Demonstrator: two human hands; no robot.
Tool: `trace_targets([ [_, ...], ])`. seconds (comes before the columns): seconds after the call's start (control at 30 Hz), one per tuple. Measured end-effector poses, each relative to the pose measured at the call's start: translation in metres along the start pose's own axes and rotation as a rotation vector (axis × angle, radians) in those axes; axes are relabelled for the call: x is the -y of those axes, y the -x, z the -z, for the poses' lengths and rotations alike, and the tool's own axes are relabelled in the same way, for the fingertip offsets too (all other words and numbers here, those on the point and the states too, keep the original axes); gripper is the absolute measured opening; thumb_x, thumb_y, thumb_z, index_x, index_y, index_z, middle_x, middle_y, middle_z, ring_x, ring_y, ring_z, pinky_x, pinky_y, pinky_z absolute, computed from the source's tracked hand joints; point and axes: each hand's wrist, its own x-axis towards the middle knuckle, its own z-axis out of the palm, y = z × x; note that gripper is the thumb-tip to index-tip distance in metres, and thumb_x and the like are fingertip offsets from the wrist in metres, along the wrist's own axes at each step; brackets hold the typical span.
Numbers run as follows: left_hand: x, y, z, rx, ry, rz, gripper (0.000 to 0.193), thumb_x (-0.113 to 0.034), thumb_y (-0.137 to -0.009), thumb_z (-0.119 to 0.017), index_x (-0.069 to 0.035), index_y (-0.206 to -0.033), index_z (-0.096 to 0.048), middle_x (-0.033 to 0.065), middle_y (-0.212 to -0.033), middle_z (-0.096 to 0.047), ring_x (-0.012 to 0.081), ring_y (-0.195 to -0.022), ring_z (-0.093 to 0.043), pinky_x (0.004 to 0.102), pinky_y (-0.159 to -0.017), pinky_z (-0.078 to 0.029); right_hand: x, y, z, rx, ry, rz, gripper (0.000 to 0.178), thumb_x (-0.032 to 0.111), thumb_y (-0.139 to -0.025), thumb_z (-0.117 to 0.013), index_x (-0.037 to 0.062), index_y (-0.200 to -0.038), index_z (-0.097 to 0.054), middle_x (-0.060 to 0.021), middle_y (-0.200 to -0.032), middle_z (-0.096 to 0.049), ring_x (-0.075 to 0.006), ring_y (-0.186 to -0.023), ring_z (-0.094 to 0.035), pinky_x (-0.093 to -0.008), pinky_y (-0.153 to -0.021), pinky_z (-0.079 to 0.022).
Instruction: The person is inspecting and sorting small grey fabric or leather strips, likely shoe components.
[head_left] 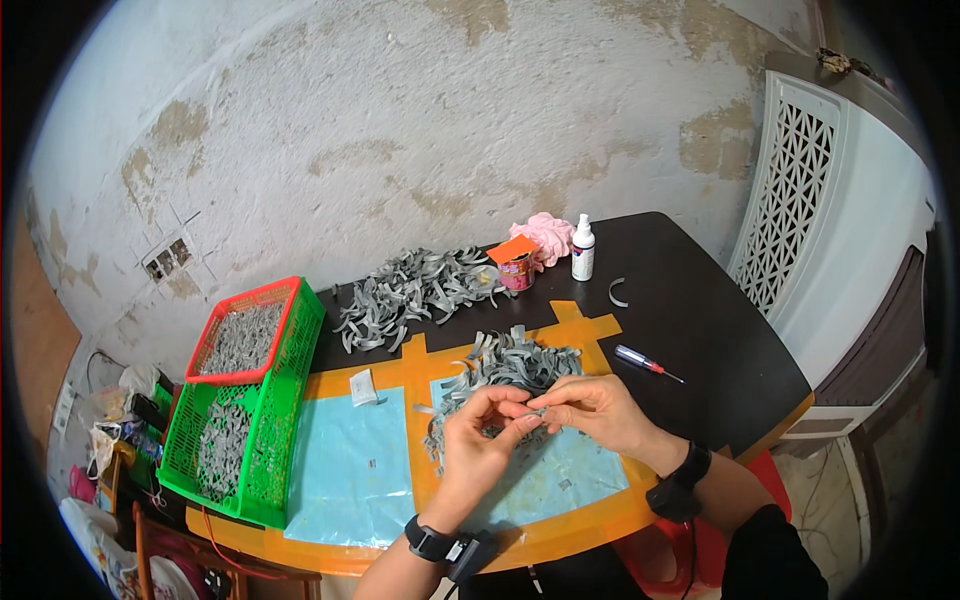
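Note:
My left hand (482,440) and my right hand (602,412) meet above the near part of the table. The fingertips of both are pinched together on a small grey piece (538,411), mostly hidden by the fingers. Just beyond them lies a heap of curved grey strips (530,360), spilling onto a light blue sheet (590,470). Smaller grey bits lie at that heap's left side. A second, larger pile of grey strips (420,285) rests farther back, against the wall.
On the left, a red basket (293,300) sits on a green basket (262,440); both hold small grey pieces. Around the blue sheets runs orange tape (420,390). A screwdriver (648,363), white bottle (583,252), tin (515,270) and pink cloth (545,235) are at the right and back.

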Motion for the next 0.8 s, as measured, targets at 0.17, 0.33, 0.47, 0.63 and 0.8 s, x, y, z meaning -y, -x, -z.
trace_targets([
  [0.17,-0.0022,0.0003,-0.0006,0.048,-0.046,-0.047,0.027,0.004,-0.075,-0.074,-0.001,-0.098,-0.061,0.0045,-0.090,-0.063,0.0094,-0.080,-0.060,0.0237,-0.073,-0.050,-0.0014,-0.0007,0.0002,-0.050,0.040,0.015,0.013,0.003,-0.090,-0.058,-0.0028,-0.099,-0.065,-0.0051,-0.092,-0.060,-0.0099,-0.081,-0.060,-0.0226,-0.066,-0.050],
  [0.33,-0.0030,0.0008,-0.0014,0.071,-0.006,-0.017,0.029,0.005,-0.072,-0.075,0.000,-0.098,-0.062,0.0039,-0.090,-0.062,0.0099,-0.080,-0.059,0.0231,-0.073,-0.050,-0.0021,0.0000,-0.0008,-0.056,-0.034,0.036,0.009,0.003,-0.090,-0.059,-0.0027,-0.095,-0.064,-0.0037,-0.090,-0.059,-0.0081,-0.079,-0.059,-0.0220,-0.067,-0.048],
  [0.47,-0.0005,0.0013,-0.0013,0.057,0.051,-0.055,0.029,0.005,-0.072,-0.075,0.000,-0.098,-0.062,0.0043,-0.089,-0.063,0.0101,-0.080,-0.059,0.0235,-0.073,-0.051,-0.0017,0.0009,-0.0016,-0.036,-0.076,0.021,0.009,0.003,-0.090,-0.060,-0.0030,-0.095,-0.063,-0.0032,-0.089,-0.059,-0.0079,-0.079,-0.058,-0.0221,-0.069,-0.048],
  [0.63,0.0012,0.0015,0.0001,0.053,0.090,-0.037,0.028,0.007,-0.073,-0.074,0.001,-0.097,-0.062,0.0050,-0.086,-0.063,0.0107,-0.080,-0.060,0.0241,-0.074,-0.051,-0.0014,0.0015,-0.0004,-0.016,-0.092,0.031,0.009,0.002,-0.088,-0.061,-0.0036,-0.095,-0.063,-0.0034,-0.088,-0.058,-0.0084,-0.079,-0.058,-0.0227,-0.070,-0.048],
  [0.8,-0.0014,0.0014,0.0017,0.078,0.171,-0.028,0.028,0.008,-0.074,-0.072,0.001,-0.098,-0.061,0.0057,-0.086,-0.063,0.0112,-0.080,-0.061,0.0246,-0.075,-0.052,0.0011,0.0017,0.0001,-0.010,-0.106,0.030,0.008,-0.004,-0.084,-0.063,-0.0045,-0.092,-0.062,-0.0057,-0.089,-0.058,-0.0111,-0.080,-0.060,-0.0238,-0.073,-0.049],
])
